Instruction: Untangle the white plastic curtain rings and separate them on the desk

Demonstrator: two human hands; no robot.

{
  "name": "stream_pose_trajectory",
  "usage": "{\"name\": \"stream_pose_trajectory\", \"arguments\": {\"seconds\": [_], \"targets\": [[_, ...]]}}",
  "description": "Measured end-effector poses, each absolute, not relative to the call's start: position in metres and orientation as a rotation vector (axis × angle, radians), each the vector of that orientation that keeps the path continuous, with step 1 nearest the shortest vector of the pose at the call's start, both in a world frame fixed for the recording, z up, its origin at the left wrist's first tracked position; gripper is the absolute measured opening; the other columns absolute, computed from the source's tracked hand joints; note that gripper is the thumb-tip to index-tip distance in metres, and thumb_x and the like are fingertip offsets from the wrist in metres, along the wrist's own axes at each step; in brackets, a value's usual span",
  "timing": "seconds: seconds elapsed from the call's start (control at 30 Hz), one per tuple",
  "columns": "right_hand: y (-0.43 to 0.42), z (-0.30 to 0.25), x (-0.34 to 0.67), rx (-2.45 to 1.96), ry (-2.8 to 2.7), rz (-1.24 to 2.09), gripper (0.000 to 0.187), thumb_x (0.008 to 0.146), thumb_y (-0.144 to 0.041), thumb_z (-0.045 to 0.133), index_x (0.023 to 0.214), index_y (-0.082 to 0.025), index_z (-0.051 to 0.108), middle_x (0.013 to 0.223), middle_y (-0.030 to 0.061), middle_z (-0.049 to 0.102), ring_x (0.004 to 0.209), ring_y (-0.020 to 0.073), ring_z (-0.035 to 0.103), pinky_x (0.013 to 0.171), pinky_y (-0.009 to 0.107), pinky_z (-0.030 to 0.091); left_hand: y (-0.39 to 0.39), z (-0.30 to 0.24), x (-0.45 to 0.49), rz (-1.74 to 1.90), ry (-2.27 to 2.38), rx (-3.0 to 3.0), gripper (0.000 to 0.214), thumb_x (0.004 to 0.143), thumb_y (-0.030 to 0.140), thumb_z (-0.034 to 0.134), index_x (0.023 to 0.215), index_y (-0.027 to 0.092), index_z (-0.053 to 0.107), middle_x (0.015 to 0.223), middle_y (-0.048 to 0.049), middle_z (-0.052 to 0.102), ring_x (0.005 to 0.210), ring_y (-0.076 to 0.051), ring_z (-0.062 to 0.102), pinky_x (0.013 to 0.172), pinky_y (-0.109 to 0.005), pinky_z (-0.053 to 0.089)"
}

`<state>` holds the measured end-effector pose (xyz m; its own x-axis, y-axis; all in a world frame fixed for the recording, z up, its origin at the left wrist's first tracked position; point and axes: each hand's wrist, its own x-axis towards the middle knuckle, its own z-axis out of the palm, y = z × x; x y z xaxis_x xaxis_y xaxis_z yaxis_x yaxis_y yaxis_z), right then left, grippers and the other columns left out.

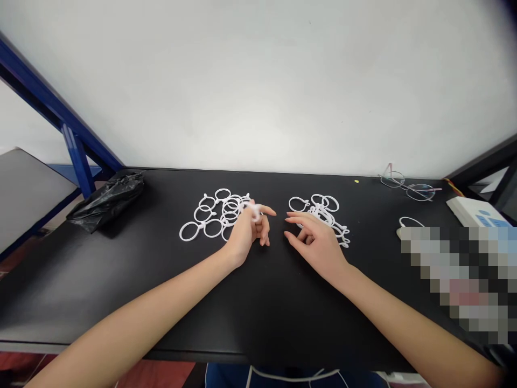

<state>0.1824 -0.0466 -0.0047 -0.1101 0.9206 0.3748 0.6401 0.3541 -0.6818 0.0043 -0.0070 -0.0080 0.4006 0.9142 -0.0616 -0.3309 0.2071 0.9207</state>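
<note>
The one view comes from a camera worn on the person's head, set above the near edge of the black tabletop (258,312) and facing forward and down. It looks closely over the left hand (247,233) and right hand (317,242), spans the tabletop's depth, and reaches the white wall (258,86) beyond its far edge.

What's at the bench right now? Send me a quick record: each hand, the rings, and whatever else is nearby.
left hand: pinching a white plastic ring at the fingertips
right hand: open, holding nothing visible, beside the right pile of rings
other rings: left pile of rings, tangled
surface: black tabletop
nearby: eyeglasses far right, black plastic bag far left
</note>
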Motion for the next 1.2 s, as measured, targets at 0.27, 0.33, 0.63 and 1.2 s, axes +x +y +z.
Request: {"name": "stream_pose_trajectory", "arguments": {"seconds": [0.27,0.33,0.63,1.2], "targets": [[-0.045,-0.006,0.187,-1.437,-1.934,0.395,0.018,0.081,-0.018,0.060,0.097,-0.020,0.066,0.110,0.0080,0.069,0.044,0.0069,0.052,0.054,0.031,0.053,0.001,-0.003,-0.007,0.986,0.618,0.663,0.051,0.097,0.041,0.023,0.101,0.011,0.064,0.049,0.0020,0.043,0.043,-0.012,0.039,0.051,-0.025,0.044],[-0.045,-0.003,0.187,-1.457,-1.952,0.365,0.019,0.080,-0.017,0.060,0.099,-0.019,0.066,0.099,0.0053,0.071,0.043,0.0075,0.051,0.054,0.031,0.053,0.003,-0.002,-0.008,0.986,0.605,0.597,0.051,0.097,0.040,0.023,0.102,0.010,0.064,0.050,0.0017,0.043,0.044,-0.012,0.039,0.051,-0.025,0.043],[-0.045,-0.003,0.189,-1.477,-1.969,0.357,0.014,0.081,-0.017,0.058,0.092,-0.020,0.067,0.068,-0.0011,0.068,0.042,0.0108,0.051,0.053,0.030,0.049,0.004,-0.002,-0.008,0.987,0.598,0.483,0.060,0.099,0.050,0.021,0.112,0.008,0.062,0.052,0.0023,0.041,0.045,-0.012,0.038,0.049,-0.024,0.042],[-0.043,0.001,0.197,-1.630,-2.035,0.189,0.019,0.080,-0.027,0.068,0.097,-0.020,0.066,0.096,0.0044,0.072,0.069,0.0200,0.067,0.061,0.033,0.052,0.003,-0.003,-0.011,1.018,0.527,0.457,0.059,0.083,0.027,0.029,0.134,0.005,0.049,0.057,0.0010,0.044,0.050,-0.014,0.040,0.052,-0.026,0.043]]}}
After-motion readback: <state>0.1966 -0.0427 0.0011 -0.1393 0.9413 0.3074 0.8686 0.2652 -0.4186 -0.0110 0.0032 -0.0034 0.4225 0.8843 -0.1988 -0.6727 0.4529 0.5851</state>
